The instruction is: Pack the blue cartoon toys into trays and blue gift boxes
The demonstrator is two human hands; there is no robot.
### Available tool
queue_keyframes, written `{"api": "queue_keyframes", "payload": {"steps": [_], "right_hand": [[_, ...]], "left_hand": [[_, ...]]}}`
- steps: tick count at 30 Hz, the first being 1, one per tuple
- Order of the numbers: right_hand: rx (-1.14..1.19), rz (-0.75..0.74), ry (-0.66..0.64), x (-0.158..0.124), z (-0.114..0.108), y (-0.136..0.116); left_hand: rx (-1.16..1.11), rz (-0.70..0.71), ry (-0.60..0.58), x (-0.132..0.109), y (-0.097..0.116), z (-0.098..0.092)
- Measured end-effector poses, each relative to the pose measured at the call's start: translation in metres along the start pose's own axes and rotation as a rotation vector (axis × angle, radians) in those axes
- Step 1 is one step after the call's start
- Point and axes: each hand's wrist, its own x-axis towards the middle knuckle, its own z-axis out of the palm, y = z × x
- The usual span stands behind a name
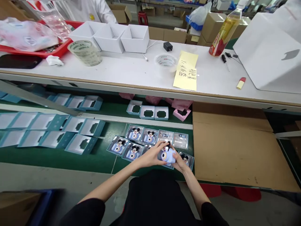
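Our left hand (151, 153) and right hand (181, 161) cup a blue Mickey toy camera (167, 156), fingers spread around it and pressing down. If our grip slips, it could knock the cards (134, 132) askew: about nine lie around the camera. Just beyond them sit three teal-edged cut-out sleeves (148, 112).

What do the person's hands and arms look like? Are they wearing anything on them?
The left hand and right hand are bare, with no gloves. Black sleeves cover the upper arms: the left sleeve and right sleeve. They look plain, with no markings I can see.
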Motion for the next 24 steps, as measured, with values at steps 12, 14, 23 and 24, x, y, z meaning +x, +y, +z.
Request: {"api": "queue_keyframes", "payload": {"steps": [12, 14, 23, 24], "right_hand": [[-0.009, -0.048, 0.633, -0.068, -0.082, 0.036], [-0.009, -0.031, 0.662, -0.075, -0.086, 0.045], [-0.134, 0.026, 0.652, -0.068, -0.088, 0.057], [-0.148, 0.031, 0.645, -0.063, -0.085, 0.055]], "left_hand": [[0.67, -0.235, -0.193, 0.136, -0.103, 0.039], [0.65, -0.264, -0.191, 0.136, -0.114, 0.045], [0.599, -0.268, -0.026, 0.132, -0.131, 0.06], [0.568, -0.278, -0.001, 0.132, -0.126, 0.064]]}}
